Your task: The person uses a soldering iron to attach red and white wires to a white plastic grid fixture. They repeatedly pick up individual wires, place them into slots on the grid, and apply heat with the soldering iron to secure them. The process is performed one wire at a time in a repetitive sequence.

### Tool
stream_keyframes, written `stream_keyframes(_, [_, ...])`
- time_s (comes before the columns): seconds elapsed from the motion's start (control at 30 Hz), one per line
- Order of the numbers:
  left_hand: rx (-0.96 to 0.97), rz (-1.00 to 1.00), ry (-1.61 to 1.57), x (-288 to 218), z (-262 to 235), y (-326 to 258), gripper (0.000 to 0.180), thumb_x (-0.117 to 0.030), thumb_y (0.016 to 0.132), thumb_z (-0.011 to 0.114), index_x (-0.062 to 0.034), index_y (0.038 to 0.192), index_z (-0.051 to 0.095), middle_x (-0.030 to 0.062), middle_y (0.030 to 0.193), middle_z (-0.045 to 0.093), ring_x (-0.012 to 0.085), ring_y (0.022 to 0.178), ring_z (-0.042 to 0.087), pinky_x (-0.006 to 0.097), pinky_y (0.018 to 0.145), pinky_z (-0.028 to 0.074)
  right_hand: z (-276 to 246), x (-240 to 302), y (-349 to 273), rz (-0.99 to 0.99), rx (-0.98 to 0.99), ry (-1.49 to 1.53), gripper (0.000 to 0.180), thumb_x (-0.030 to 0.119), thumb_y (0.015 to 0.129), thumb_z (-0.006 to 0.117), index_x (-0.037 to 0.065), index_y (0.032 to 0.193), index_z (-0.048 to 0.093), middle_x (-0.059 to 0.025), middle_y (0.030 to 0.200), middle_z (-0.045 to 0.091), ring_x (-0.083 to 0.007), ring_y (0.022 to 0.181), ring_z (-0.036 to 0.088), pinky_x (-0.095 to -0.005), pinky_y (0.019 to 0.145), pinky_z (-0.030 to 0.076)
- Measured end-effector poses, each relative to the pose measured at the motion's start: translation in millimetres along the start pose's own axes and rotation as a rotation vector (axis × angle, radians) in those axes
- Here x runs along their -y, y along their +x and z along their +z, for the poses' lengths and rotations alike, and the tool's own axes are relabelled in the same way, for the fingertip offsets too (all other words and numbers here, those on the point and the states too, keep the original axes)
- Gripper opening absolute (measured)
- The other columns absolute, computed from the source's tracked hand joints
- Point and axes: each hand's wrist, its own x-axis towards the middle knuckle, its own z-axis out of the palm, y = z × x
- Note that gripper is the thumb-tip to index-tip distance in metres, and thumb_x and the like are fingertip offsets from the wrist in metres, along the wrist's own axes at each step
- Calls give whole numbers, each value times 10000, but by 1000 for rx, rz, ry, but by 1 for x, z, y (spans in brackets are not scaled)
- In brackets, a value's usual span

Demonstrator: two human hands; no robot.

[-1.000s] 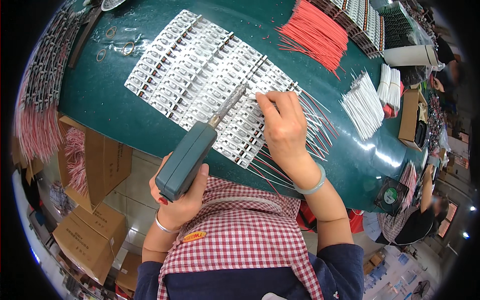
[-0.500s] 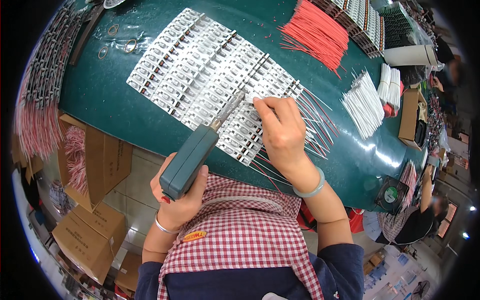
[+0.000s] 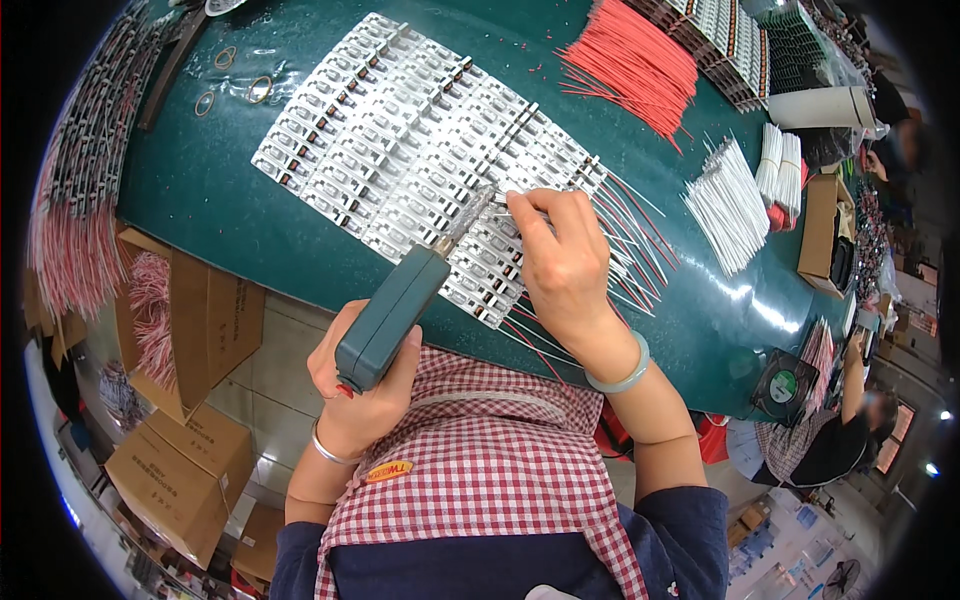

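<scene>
The glossy green table [image 3: 640, 180] spreads beneath and beyond both hands, its far edge cut off above. Well right of the grip, a co-worker [image 3: 835, 440] blurs into the cluttered, dim-rimmed room; left of the grip, a cardboard box [image 3: 225, 340] stands on the tiled floor. Straight ahead of the hands lies a sheet of white modules [image 3: 400, 140], partly covered at its right by the right hand [image 3: 568, 260]. Further off to the right are red wires [image 3: 635, 70]. The left hand [image 3: 365, 385] is wrapped firmly round a green gun-shaped tool [image 3: 393, 315], some fingers hidden behind it. The right thumb and forefinger nearly meet beside its tip; I cannot tell what they pinch.
</scene>
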Motion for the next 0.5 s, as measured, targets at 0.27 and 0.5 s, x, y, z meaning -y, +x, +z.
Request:
stream_keyframes(0.27, [-12,57,37,-1,-1,1,153,37,802,775,33,935,701,100,891,690,171,708,664,274,627,529,0,1,1,-9,-2,-20,368,-52,693,656,-79,1059,685,-131,947,608,-272,834,578,-354,644,500])
stream_keyframes(0.5, [-107,98,-4,8,-4,-7,199,0,798,785,42,984,729,131,893,724,199,719,702,292,643,554,1,2,1,-3,-8,-34,366,-51,689,664,-72,1054,686,-124,943,606,-268,831,578,-355,643,498])
